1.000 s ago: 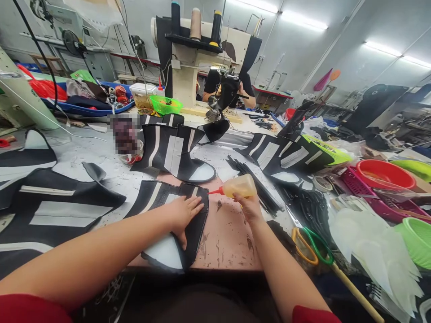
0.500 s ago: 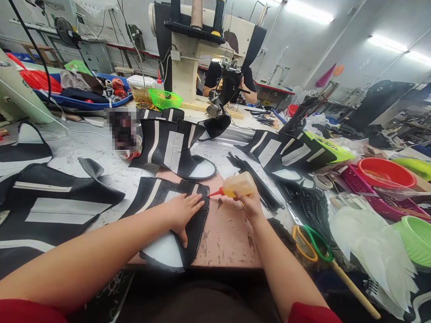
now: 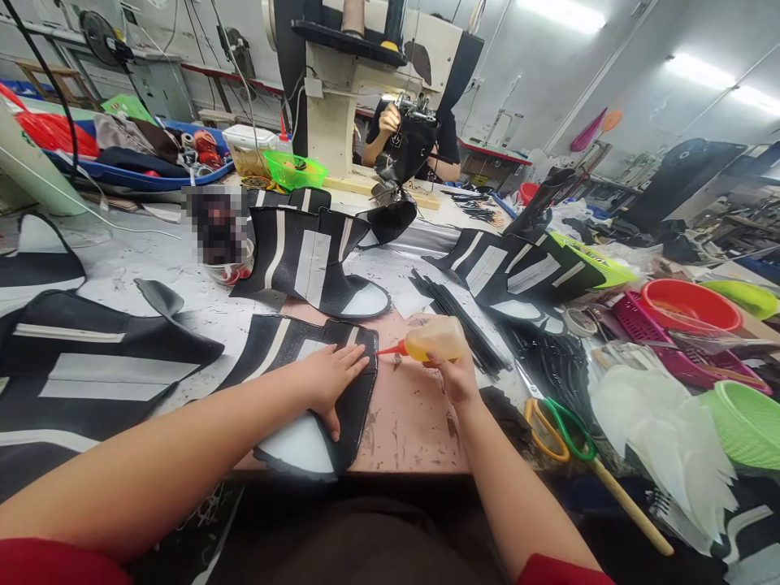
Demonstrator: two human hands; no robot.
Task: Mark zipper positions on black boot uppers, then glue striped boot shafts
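A black shoe-upper piece (image 3: 286, 341) with white stripes lies flat on the pink board (image 3: 414, 422) in front of me. My left hand (image 3: 329, 378) rests palm down on it, fingers stretched out and spread. My right hand (image 3: 454, 378) is closed round a yellow squeeze bottle (image 3: 435, 340) with a red nozzle, held sideways. The nozzle tip points left and sits right at the piece's right edge, just beyond my left fingertips.
More black-and-white pieces (image 3: 317, 260) lie across the table. Scissors (image 3: 557, 426) with yellow and green handles lie right of my arm, beside white cut-outs (image 3: 664, 431) and coloured baskets (image 3: 691, 305). Black strips (image 3: 463, 321) lie behind the bottle. Another person's hand (image 3: 390, 118) works at the sewing machine (image 3: 347, 89) opposite.
The bottle and my hands have barely shifted; the nozzle stays at the piece's edge. The person at the far sewing machine has raised a hand. My view has tipped slightly.
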